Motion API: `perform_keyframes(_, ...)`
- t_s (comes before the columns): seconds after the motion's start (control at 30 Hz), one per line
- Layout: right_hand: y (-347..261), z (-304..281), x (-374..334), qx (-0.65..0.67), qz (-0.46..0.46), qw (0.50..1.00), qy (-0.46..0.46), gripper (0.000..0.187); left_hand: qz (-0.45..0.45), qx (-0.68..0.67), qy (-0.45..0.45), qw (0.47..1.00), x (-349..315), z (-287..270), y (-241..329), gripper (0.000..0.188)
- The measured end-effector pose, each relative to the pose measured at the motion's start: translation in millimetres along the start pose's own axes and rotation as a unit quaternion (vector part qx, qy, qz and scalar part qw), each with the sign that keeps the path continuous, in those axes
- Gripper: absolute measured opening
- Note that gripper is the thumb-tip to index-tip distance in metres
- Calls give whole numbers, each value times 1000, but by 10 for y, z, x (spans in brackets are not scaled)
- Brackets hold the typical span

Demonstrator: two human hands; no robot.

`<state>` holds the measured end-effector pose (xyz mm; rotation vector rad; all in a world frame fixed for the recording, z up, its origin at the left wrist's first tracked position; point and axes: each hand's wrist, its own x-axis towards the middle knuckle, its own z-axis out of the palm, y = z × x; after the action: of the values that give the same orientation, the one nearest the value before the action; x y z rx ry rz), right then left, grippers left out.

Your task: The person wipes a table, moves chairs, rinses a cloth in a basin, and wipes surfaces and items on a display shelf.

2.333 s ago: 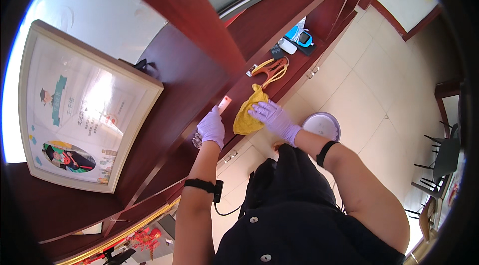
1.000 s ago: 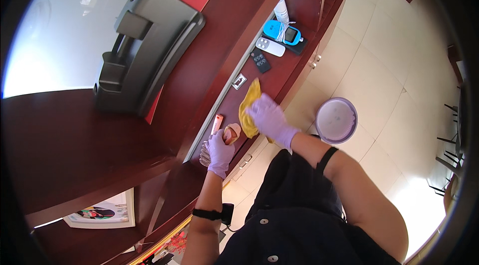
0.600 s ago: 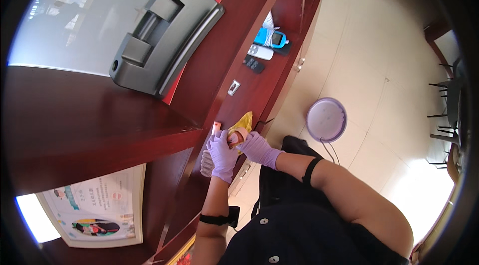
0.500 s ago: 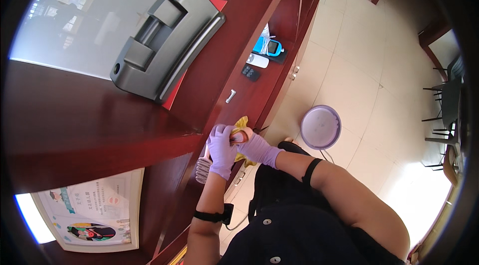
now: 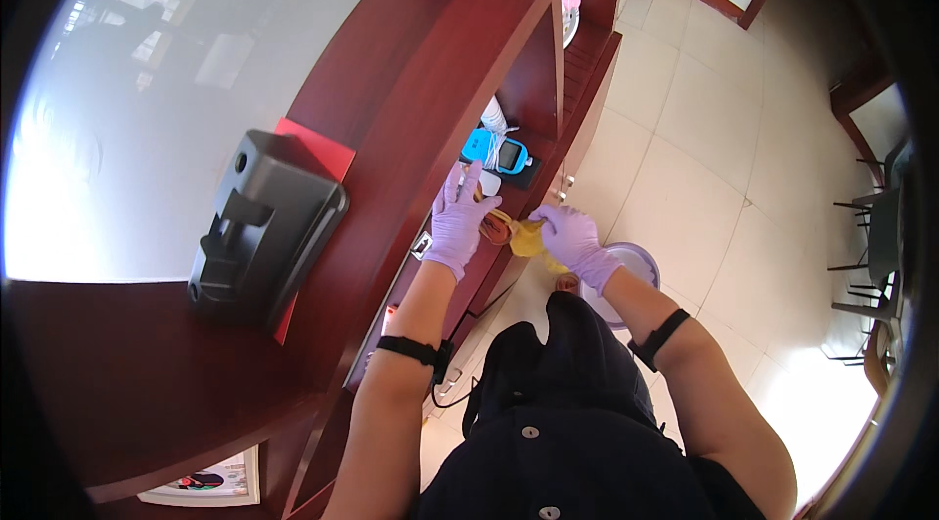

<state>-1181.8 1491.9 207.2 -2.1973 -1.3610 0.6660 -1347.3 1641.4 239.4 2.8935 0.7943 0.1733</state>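
My left hand (image 5: pixel 455 228), in a purple glove, reaches over the dark red shelf with its fingers spread. Close by its thumb is a small brown, rounded object (image 5: pixel 497 228) with a pale rim; its kind is unclear and my fingers partly cover it. My right hand (image 5: pixel 575 242), gloved in purple too, is closed on a yellow cloth (image 5: pixel 527 239). The cloth hangs between my two hands, beside the brown object at the shelf's front edge. A white item (image 5: pixel 490 184) shows just past my left fingers.
Further along the shelf lie a blue handheld device (image 5: pixel 509 157) with a small screen and a white cylinder (image 5: pixel 493 114). At the left, a bulky dark grey fitting (image 5: pixel 259 226) stands on the upper ledge. A light purple basin (image 5: pixel 641 266) sits on the tiled floor behind my right hand.
My hands were together around the brown object and the cloth. Now they are apart: the left has moved forward along the shelf and spread its fingers, while the right has drawn the cloth rightward.
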Motion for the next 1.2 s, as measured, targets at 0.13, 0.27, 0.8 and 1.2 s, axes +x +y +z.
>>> perform_keyframes(0.13, 40, -349, 265, 112, -17, 992, 64, 29, -152, -154, -28, 976, 135, 62, -48, 63)
perform_keyframes(0.27, -107, -488, 752, 44, 8, 996, 72, 47, -316, -181, 66, 929, -36, 281, 158, 80)
perform_keyframes(0.8, -167, -205, 1343, 159, 105, 956, -224, 61, -487, -705, 154, 491, 420, 407, 138, 31)
perform_keyframes(1.2, -90, -133, 1256, 159, 77, 946, -272, 54, -457, -721, 97, 512, -117, 465, -181, 27)
